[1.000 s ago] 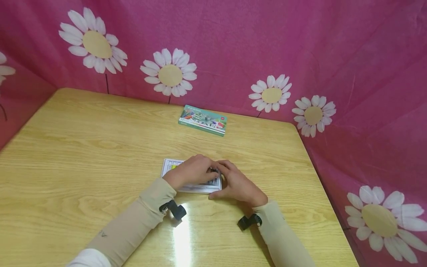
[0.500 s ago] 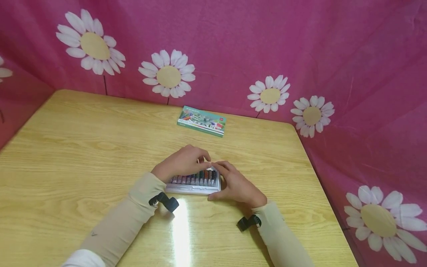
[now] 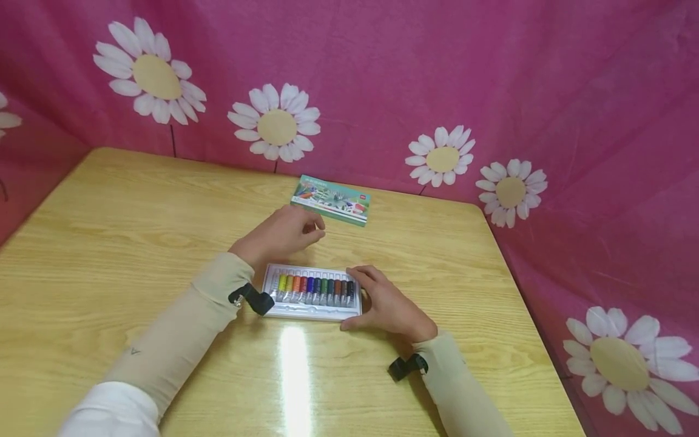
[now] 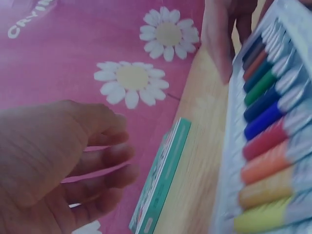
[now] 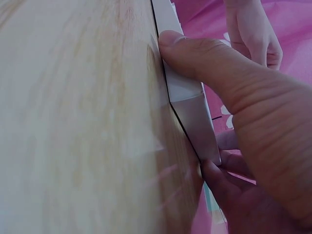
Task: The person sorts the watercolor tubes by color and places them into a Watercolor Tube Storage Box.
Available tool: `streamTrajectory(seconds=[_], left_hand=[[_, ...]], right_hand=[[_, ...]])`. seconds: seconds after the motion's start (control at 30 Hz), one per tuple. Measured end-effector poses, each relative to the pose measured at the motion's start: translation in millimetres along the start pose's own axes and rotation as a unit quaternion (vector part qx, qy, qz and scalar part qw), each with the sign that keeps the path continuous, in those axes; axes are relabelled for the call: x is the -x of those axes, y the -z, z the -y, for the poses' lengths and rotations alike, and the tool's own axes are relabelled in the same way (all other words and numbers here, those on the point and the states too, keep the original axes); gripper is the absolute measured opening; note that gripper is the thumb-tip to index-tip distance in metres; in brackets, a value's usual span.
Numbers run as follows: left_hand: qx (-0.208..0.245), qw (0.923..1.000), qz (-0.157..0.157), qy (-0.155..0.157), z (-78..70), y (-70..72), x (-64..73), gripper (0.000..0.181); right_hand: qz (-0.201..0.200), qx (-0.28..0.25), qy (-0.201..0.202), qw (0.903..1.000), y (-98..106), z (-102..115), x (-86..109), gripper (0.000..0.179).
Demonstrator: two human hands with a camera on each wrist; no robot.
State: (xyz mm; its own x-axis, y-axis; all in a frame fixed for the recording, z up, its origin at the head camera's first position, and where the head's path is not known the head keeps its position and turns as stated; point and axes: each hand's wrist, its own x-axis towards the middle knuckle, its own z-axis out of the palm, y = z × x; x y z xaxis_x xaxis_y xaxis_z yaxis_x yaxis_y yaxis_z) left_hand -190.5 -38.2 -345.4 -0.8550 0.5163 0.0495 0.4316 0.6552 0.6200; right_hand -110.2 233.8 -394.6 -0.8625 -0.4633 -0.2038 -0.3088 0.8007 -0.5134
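Note:
A white plastic tray (image 3: 317,313) lies flat on the table, holding a row of small paint tubes (image 3: 309,290) that run from yellow at the left to black at the right. My right hand (image 3: 390,308) grips the tray's right end. Its thumb (image 5: 195,53) presses the near side, and the fingertips are at the far corner. Beyond the tray, my left hand (image 3: 284,233) hovers with loosely bent fingers and nothing in them. A flat green paint box (image 3: 334,201) with a printed lid lies just past the left hand; its edge shows in the left wrist view.
The wooden table (image 3: 180,243) reaches back to a pink cloth (image 3: 360,73) with large daisies, which also hangs along the right side. A black wrist camera (image 3: 256,300) on the left arm overlaps the tray's left end in the head view.
My left hand has lifted off the tray and moved back and left toward the green box, uncovering the whole row of tubes. The right hand keeps its hold on the tray's right end.

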Motion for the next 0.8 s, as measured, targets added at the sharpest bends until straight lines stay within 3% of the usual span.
streamTrajectory(seconds=[0.2, 0.37, 0.63, 0.8], left_hand=[[-0.011, 0.9996, -0.021, 0.017, 10.2, 14.6, -13.0, 0.031], [-0.023, 0.9994, -0.018, 0.02, 24.4, 21.7, -26.5, 0.035], [-0.042, 0.9989, -0.008, 0.018, 47.4, 24.7, -40.5, 0.05], [-0.058, 0.9979, 0.014, 0.024, 50.7, 20.9, -57.0, 0.06]], right_hand=[[0.003, -0.004, -0.003, 1.0, 0.1, 1.3, -0.9, 0.111], [0.008, -0.012, -0.004, 0.9999, 0.2, 2.3, -0.6, 0.11], [0.011, -0.012, 0.003, 0.9999, -1.5, 1.6, -1.3, 0.11], [0.008, -0.012, -0.002, 0.9999, -1.2, 3.2, 0.9, 0.114]])
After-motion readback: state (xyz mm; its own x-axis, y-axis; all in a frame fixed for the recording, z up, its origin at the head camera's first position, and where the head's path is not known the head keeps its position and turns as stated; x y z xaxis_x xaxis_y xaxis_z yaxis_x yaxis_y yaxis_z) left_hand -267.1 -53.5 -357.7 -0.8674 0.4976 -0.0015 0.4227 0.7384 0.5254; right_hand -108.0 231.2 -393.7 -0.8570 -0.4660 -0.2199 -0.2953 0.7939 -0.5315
